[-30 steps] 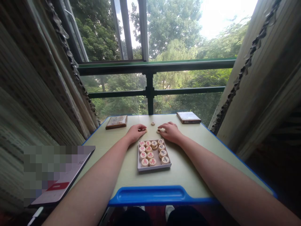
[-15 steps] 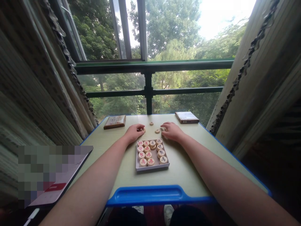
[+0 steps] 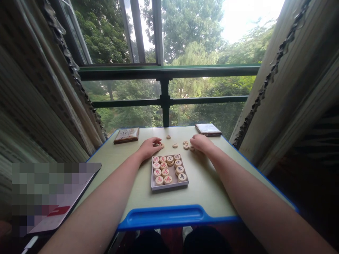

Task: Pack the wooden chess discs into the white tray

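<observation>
Round wooden Chinese chess pieces with red or black characters fill most of a shallow white box at the table's middle. Beyond its left far corner is my left hand, thumb and fingers closed about a chess piece on the table. My right hand lies farther right, its curled fingers at another chess piece, which they partly cover. Between my hands lie several loose pieces: one chess piece behind the box, a chess piece farther back, and two beside my right fingers.
A flat box lid lies at the table's back left, another flat box at the back right. A laptop-like device, partly blurred, is at the left edge. A blue pen tray forms the near edge. Window railing and curtains stand behind.
My right hand has shifted right and its fingers have drawn in, uncovering several pieces beside it. The left hand stays at its piece. The whole view has shifted slightly.
</observation>
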`<state>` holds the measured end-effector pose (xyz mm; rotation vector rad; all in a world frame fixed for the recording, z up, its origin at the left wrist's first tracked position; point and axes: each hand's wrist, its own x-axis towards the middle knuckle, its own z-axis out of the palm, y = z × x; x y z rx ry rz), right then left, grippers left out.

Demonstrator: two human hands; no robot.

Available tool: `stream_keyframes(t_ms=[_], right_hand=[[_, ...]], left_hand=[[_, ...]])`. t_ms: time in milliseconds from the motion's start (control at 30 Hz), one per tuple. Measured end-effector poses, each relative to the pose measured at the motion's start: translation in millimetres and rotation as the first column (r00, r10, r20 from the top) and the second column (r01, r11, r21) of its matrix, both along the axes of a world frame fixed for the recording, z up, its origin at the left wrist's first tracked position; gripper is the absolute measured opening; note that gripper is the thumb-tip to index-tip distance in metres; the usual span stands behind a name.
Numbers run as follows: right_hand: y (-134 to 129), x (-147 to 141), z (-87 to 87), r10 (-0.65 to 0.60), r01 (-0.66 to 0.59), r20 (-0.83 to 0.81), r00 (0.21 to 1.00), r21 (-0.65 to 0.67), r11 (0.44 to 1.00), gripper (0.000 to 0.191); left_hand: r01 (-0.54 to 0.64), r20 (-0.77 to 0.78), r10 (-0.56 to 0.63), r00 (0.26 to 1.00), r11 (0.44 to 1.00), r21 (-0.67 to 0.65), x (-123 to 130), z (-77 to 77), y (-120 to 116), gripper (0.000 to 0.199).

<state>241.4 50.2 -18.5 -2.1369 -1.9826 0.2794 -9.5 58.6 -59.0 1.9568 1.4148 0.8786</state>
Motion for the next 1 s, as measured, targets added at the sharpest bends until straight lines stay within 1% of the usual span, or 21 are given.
stream_keyframes(t_ms=[100, 233, 300, 400, 500, 567, 700, 733, 833, 900, 1000], right_hand=[[0.9, -1.5, -1.5, 0.047, -0.046, -0.046, 0.998, 0.017, 0.999, 0.031], [-1.9, -5.4, 0.0, 0.057, -0.059, -0.227, 0.972, -0.002, 0.998, 0.032], [-3.0, -6.3, 0.8, 0.060, -0.057, -0.275, 0.960, 0.018, 0.998, 0.032], [-3.1, -5.9, 1.3, 0.080, -0.064, -0.220, 0.972, 0.080, 0.995, 0.030], [-4.0, -4.3, 2.8, 0.125, -0.112, -0.114, 0.986, 0.117, 0.987, 0.026], [-6.7, -3.7, 5.1, 0.136, -0.133, -0.041, 0.990, 0.069, 0.989, 0.024], [-15.9, -5.5, 11.4, 0.163, -0.161, 0.011, 0.986, -0.120, 0.980, 0.022], [-18.1, -6.4, 13.0, 0.174, -0.171, 0.017, 0.985, -0.134, 0.976, 0.022], [-22.7, -8.6, 16.7, 0.196, -0.191, 0.042, 0.980, -0.104, 0.976, 0.022], [-24.6, -8.8, 18.0, 0.213, -0.210, 0.017, 0.977, -0.111, 0.972, 0.023], [-26.5, -6.9, 18.1, 0.237, -0.245, -0.065, 0.969, -0.218, 0.945, 0.030]], left_hand=[[0.009, 0.001, -0.009, 1.000, 1.000, 0.002, -1.1, -1.2, 1.6, 0.045], [0.005, 0.023, -0.005, 1.000, 1.000, -0.005, -1.0, -1.1, 1.4, 0.045], [0.003, 0.025, -0.003, 1.000, 1.000, -0.006, -0.6, -0.5, 0.9, 0.044], [0.005, 0.004, -0.005, 1.000, 1.000, 0.004, -0.2, 0.0, 0.4, 0.043], [0.008, -0.018, -0.008, 1.000, 1.000, 0.015, 0.0, 0.2, -0.1, 0.041], [0.010, -0.024, -0.010, 1.000, 1.000, 0.017, 0.1, 0.4, -0.5, 0.040], [0.008, -0.022, -0.008, 1.000, 1.000, 0.018, 0.1, 0.4, -0.7, 0.040], [0.005, -0.020, -0.005, 1.000, 1.000, 0.019, 0.1, 0.3, -0.6, 0.040], [-0.002, -0.016, 0.003, 1.000, 1.000, 0.026, -0.1, 0.9, -1.0, 0.040], [0.013, -0.014, -0.012, 1.000, 1.000, 0.028, 0.0, 2.2, -2.2, 0.038], [0.042, 0.015, -0.042, 0.999, 0.999, 0.009, 0.4, 4.4, -4.4, 0.036]])
